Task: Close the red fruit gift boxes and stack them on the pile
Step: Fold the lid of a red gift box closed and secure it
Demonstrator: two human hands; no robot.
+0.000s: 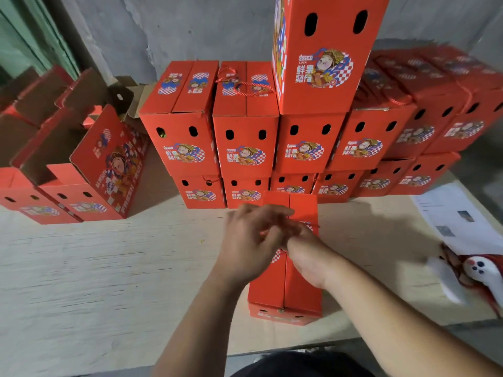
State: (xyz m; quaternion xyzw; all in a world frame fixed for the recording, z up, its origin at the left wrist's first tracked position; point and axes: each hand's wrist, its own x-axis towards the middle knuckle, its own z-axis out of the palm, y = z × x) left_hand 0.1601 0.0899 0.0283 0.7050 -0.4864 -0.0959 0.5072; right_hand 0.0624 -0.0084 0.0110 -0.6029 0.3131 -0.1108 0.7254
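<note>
Red fruit gift box (285, 281) lies on the pale wooden worktop (109, 268) right in front of the person, its two top flaps folded shut and meeting along a centre seam. Both hands meet over the far half of its lid: the left hand (251, 240) is curled with its fingers bent toward the middle, and the right hand (302, 251) crosses under it from the right, wrist resting on the lid. A thin red cord (313, 225) shows just beside the fingers, but motion blur hides whether either hand actually pinches it, so I cannot tell their grip. Behind the box stands the pile of closed boxes (245, 142), two layers along the wall, with one more box (318, 53) set on top near the middle. To the left sit open boxes (81, 170) with flaps raised, brown inside showing. At the right edge lie printed paper sheets (457, 213) and a white and red cloth item (479, 270).
</note>
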